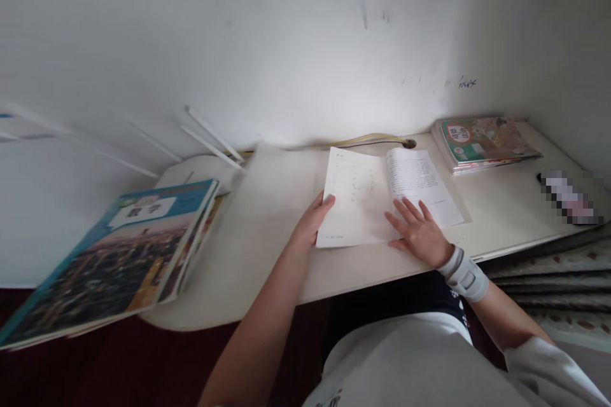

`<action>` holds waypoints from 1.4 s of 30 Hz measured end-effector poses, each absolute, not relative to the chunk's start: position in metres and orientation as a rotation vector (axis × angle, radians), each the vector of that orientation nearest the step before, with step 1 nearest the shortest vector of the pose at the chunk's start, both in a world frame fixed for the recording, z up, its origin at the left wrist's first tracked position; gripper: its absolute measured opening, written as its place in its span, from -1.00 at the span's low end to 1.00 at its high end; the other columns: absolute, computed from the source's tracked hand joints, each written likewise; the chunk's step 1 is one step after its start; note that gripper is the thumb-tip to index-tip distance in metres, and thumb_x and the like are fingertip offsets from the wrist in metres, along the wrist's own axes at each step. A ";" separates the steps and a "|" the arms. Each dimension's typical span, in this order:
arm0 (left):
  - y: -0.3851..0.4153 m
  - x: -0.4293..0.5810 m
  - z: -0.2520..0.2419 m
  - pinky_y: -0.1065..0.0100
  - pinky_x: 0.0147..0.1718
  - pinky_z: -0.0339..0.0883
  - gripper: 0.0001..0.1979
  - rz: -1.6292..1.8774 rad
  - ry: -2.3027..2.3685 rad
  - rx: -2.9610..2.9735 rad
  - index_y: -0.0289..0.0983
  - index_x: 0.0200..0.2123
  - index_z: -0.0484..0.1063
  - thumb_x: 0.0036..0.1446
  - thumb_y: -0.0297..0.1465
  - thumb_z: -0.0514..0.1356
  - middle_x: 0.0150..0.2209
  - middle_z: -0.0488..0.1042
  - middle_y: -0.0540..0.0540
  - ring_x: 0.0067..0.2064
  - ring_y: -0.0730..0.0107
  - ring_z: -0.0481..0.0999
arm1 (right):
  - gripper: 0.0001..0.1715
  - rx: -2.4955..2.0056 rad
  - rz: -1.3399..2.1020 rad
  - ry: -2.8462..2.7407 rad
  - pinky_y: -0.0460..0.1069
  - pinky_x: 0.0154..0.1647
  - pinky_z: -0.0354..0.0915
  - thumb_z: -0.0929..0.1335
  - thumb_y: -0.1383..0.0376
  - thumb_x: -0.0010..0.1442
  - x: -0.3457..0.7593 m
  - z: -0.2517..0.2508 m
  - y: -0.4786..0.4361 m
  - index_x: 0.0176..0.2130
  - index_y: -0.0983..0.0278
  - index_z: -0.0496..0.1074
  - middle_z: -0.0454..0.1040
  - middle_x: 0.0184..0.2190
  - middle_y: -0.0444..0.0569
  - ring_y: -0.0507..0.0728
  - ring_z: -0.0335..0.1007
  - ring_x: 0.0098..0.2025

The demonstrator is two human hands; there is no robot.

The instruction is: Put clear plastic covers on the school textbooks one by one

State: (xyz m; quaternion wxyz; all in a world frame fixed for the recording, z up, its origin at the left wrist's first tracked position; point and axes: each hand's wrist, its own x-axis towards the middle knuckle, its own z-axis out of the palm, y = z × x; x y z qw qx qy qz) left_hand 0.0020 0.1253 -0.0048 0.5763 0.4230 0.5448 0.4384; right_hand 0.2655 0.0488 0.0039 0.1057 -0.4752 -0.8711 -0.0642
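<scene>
An open book (pixel 356 197) with white printed pages lies on the desk in front of me. My left hand (pixel 312 219) grips its left edge, thumb on top of the page and the other fingers partly hidden underneath. Over the lower part of the right-hand page, my right hand (pixel 419 232) is spread with its fingers apart, palm down; I cannot tell whether it presses on the paper. A light grey band (pixel 463 273) wraps the right wrist.
The white desk (pixel 267 203) meets a pale wall. A stack of books (pixel 491 143) is at the back right, near a phone (pixel 570 197) with a pixelated screen. Large books (pixel 128 248) jut past the desk's left end. A yellow cable (pixel 363 138) runs along the wall.
</scene>
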 end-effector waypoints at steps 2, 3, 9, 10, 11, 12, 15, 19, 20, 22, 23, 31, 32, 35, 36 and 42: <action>0.126 0.004 -0.007 0.18 -0.22 0.42 -0.39 1.043 1.285 1.065 -0.23 0.05 0.32 -0.03 -0.06 0.20 -0.12 0.52 -0.19 -0.11 0.05 0.51 | -0.29 -1.381 -0.154 -2.617 0.29 0.22 -0.11 0.20 -0.08 0.19 0.261 0.011 0.055 0.21 0.21 0.17 0.03 0.28 0.14 0.32 -0.13 0.30; 0.126 0.005 -0.007 0.18 -0.18 0.40 -0.41 1.058 1.296 1.100 -0.22 0.04 0.34 -0.01 -0.03 0.18 -0.09 0.51 -0.19 -0.06 0.05 0.49 | -0.28 -1.398 -0.135 -2.634 0.31 0.21 -0.11 0.18 -0.09 0.18 0.260 0.013 0.059 0.19 0.24 0.20 0.04 0.27 0.15 0.33 -0.12 0.30; 0.125 0.003 -0.011 0.17 -0.06 0.34 -0.49 1.116 1.416 1.062 -0.22 -0.06 0.44 0.00 -0.03 0.18 -0.08 0.51 -0.16 0.02 0.04 0.44 | -0.28 -1.502 -0.042 -2.681 0.30 0.20 -0.08 0.10 -0.08 0.23 0.257 0.026 0.095 0.15 0.33 0.22 0.04 0.27 0.20 0.32 -0.11 0.30; 0.125 0.002 -0.012 0.16 -0.06 0.35 -0.48 1.121 1.407 1.029 -0.23 -0.05 0.43 -0.02 -0.05 0.20 -0.08 0.51 -0.16 -0.01 0.04 0.45 | -0.31 -1.519 -0.034 -2.677 0.30 0.20 -0.09 0.09 -0.05 0.25 0.255 0.029 0.106 0.17 0.32 0.20 0.01 0.28 0.18 0.32 -0.14 0.31; 0.125 0.002 -0.012 0.15 -0.07 0.35 -0.46 1.131 1.393 0.999 -0.25 -0.04 0.42 -0.05 -0.07 0.22 -0.08 0.51 -0.16 -0.03 0.04 0.47 | -0.34 -1.544 -0.020 -2.673 0.31 0.20 -0.10 0.09 -0.03 0.27 0.253 0.032 0.118 0.18 0.30 0.18 -0.02 0.29 0.17 0.32 -0.17 0.31; 0.125 0.001 -0.013 0.15 -0.08 0.36 -0.44 1.141 1.383 0.973 -0.27 -0.04 0.41 -0.07 -0.08 0.24 -0.08 0.51 -0.16 -0.04 0.04 0.48 | -0.36 -1.575 -0.005 -2.671 0.32 0.20 -0.11 0.10 0.00 0.28 0.251 0.034 0.132 0.19 0.30 0.17 -0.06 0.30 0.16 0.32 -0.20 0.32; 0.125 0.002 -0.012 0.14 -0.10 0.38 -0.43 1.168 1.375 0.931 -0.28 -0.02 0.40 -0.08 -0.08 0.24 -0.07 0.51 -0.17 -0.07 0.06 0.50 | -0.45 -1.688 0.044 -2.653 0.33 0.20 -0.12 0.13 0.12 0.29 0.243 0.037 0.166 0.18 0.31 0.17 -0.13 0.33 0.14 0.32 -0.26 0.33; 0.123 0.003 -0.009 0.14 -0.15 0.41 -0.40 1.191 1.291 0.925 -0.26 0.06 0.33 -0.03 -0.09 0.20 -0.04 0.49 -0.19 -0.06 0.06 0.49 | -0.52 -1.902 0.073 -2.530 0.36 0.12 0.01 0.09 0.33 0.25 0.231 0.032 0.185 0.10 0.35 0.28 -0.10 0.32 0.13 0.38 -0.21 0.31; 0.122 0.003 -0.008 0.13 -0.16 0.42 -0.38 1.185 1.251 0.930 -0.26 0.08 0.30 -0.03 -0.10 0.20 -0.04 0.48 -0.20 -0.06 0.05 0.49 | -0.51 -1.940 0.070 -2.499 0.37 0.09 0.04 0.07 0.36 0.25 0.227 0.030 0.186 0.09 0.36 0.29 -0.08 0.31 0.15 0.40 -0.18 0.30; 0.120 0.003 -0.006 0.13 -0.16 0.42 -0.33 1.150 1.183 0.955 -0.28 0.13 0.25 -0.04 -0.12 0.20 -0.03 0.47 -0.22 -0.06 0.02 0.49 | -0.48 -1.985 0.065 -2.455 0.38 0.07 0.05 0.04 0.39 0.24 0.222 0.026 0.188 0.09 0.37 0.29 -0.05 0.30 0.17 0.42 -0.15 0.28; 0.118 0.002 -0.005 0.13 -0.16 0.41 -0.31 1.132 1.162 0.974 -0.28 0.15 0.22 -0.05 -0.13 0.20 -0.02 0.47 -0.23 -0.06 0.01 0.49 | -0.47 -2.000 0.069 -2.441 0.38 0.08 0.04 0.03 0.40 0.24 0.221 0.025 0.189 0.10 0.37 0.28 -0.05 0.30 0.17 0.41 -0.16 0.29; 0.115 0.000 -0.009 0.16 -0.10 0.38 -0.28 1.181 1.181 0.996 -0.24 0.19 0.19 -0.08 -0.19 0.22 0.05 0.42 -0.16 -0.02 0.06 0.45 | -0.46 -2.015 0.113 -2.365 0.34 0.17 -0.07 0.06 0.35 0.27 0.229 0.025 0.224 0.21 0.35 0.11 -0.05 0.30 0.15 0.34 -0.18 0.30; 0.115 0.000 -0.010 0.16 -0.10 0.38 -0.28 1.176 1.191 0.996 -0.23 0.18 0.20 -0.08 -0.18 0.22 0.04 0.42 -0.15 -0.02 0.07 0.45 | -0.47 -2.009 0.116 -2.351 0.29 0.17 -0.04 0.07 0.31 0.27 0.232 0.027 0.231 0.20 0.36 0.13 0.03 0.27 0.16 0.32 -0.10 0.28; 0.116 -0.002 -0.012 0.17 -0.11 0.38 -0.29 1.158 1.222 1.025 -0.21 0.18 0.21 -0.07 -0.15 0.21 0.04 0.43 -0.14 -0.03 0.09 0.46 | -0.47 -2.024 0.155 -2.302 0.15 0.05 0.16 0.06 0.18 0.30 0.243 0.033 0.252 0.07 0.38 0.30 0.32 0.09 0.20 0.25 0.22 0.11; 0.116 -0.002 -0.012 0.18 -0.11 0.38 -0.29 1.154 1.240 1.037 -0.21 0.18 0.21 -0.06 -0.14 0.21 0.05 0.42 -0.13 -0.02 0.09 0.46 | -0.46 -2.037 0.174 -2.287 0.11 -0.01 0.20 0.05 0.15 0.30 0.246 0.033 0.257 0.02 0.38 0.36 0.38 0.02 0.20 0.24 0.29 0.04; 0.117 -0.005 -0.012 0.18 -0.13 0.40 -0.28 1.120 1.260 1.029 -0.22 0.19 0.18 -0.05 -0.14 0.21 0.04 0.42 -0.14 -0.03 0.10 0.47 | -0.38 -2.061 0.211 -2.244 0.02 -0.12 0.23 0.03 0.06 0.31 0.253 0.024 0.272 -0.11 0.35 0.46 0.48 -0.11 0.15 0.19 0.38 -0.09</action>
